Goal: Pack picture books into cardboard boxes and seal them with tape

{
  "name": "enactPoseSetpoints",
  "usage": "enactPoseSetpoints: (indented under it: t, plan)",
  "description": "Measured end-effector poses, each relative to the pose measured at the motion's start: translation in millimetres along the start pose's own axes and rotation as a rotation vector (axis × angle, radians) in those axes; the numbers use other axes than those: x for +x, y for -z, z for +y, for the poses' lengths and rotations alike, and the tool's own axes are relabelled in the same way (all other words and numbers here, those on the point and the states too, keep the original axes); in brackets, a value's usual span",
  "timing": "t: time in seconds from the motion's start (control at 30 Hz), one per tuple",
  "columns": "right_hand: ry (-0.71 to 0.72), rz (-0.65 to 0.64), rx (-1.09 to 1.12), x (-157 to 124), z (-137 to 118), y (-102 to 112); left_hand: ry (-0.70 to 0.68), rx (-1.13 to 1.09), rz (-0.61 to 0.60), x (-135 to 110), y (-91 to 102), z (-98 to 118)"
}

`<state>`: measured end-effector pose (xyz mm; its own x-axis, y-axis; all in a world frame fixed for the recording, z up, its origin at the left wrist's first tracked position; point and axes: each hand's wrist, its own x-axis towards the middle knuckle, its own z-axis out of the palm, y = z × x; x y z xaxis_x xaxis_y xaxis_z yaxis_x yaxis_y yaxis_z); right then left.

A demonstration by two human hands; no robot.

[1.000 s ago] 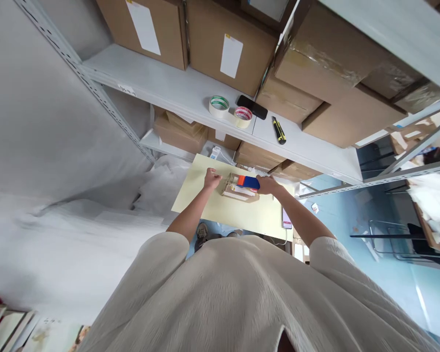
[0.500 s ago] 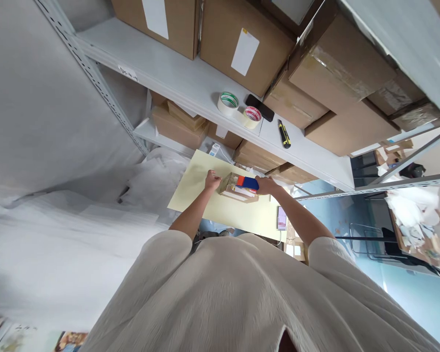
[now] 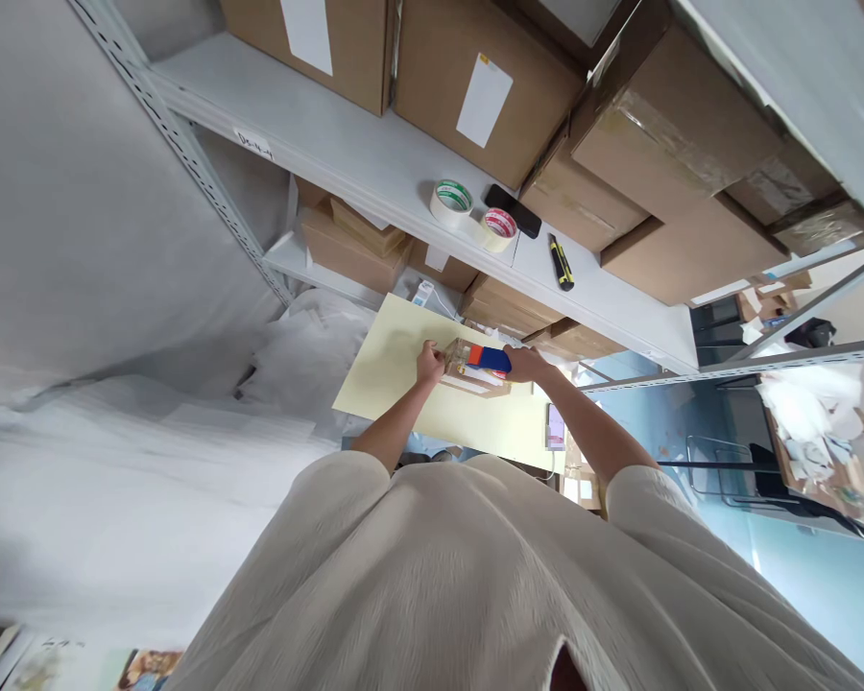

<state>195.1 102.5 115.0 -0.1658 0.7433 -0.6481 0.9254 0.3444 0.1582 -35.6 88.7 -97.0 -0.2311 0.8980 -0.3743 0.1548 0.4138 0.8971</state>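
Note:
A small cardboard box (image 3: 468, 385) with clear tape and a white label lies on the pale yellow tabletop (image 3: 381, 355). My right hand (image 3: 524, 365) is closed round a blue and orange tape dispenser (image 3: 491, 359), held over the top of the box. At the box's left end is my left hand (image 3: 430, 363), fingers curled in and touching that end; its fingertips are partly hidden. A phone with a lit screen (image 3: 554, 429) lies on the tabletop's right side.
Above the table runs a grey shelf (image 3: 374, 158) bearing a green-cored tape roll (image 3: 450, 202), a red-cored tape roll (image 3: 499, 229), a black phone (image 3: 513, 210), a yellow-black utility knife (image 3: 561, 263) and large cardboard boxes (image 3: 486, 86). White sheeting (image 3: 151, 480) fills the left side.
My left hand has moved right and slightly down, from just off the box's left end to touching it. My right hand and the dispenser have barely moved.

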Motion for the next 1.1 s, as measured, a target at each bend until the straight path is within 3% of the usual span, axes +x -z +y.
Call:
enactPoseSetpoints:
  t: [0.13,0.27,0.4,0.5,0.6,0.73,0.8,0.97,1.1]
  plan:
    - [-0.005,-0.001,0.006,-1.1,-0.7,-0.1,-0.039,-0.035,0.033,-2.3,4.0,-2.2]
    - [0.000,-0.002,0.011,-1.2,-1.8,-1.0,-0.080,-0.082,-0.152,-7.7,11.8,-5.6]
    - [-0.002,0.007,0.024,-1.2,-2.0,-2.0,-0.089,0.076,-0.283,-10.0,21.4,-0.9]
    - [0.005,-0.005,0.058,-1.6,-1.1,-2.7,-0.363,0.221,-0.335,-8.1,23.5,16.0]
    - [0.015,-0.003,0.090,-2.0,0.0,-3.2,-0.634,0.503,-0.490,-3.2,19.2,38.2]
    - [0.019,-0.007,0.104,-1.9,1.2,-2.5,-0.676,0.876,-0.684,3.5,12.9,52.8]
    - [0.021,-0.020,0.106,-1.7,1.4,-1.4,-0.693,0.956,-0.704,4.1,12.5,51.1]
    - [0.021,-0.033,0.094,-1.5,0.4,0.2,-0.795,0.983,-0.609,-1.1,15.5,40.2]
    - [0.029,-0.033,0.094,-3.4,0.9,-1.3,-0.777,1.050,-0.606,0.1,12.9,39.5]
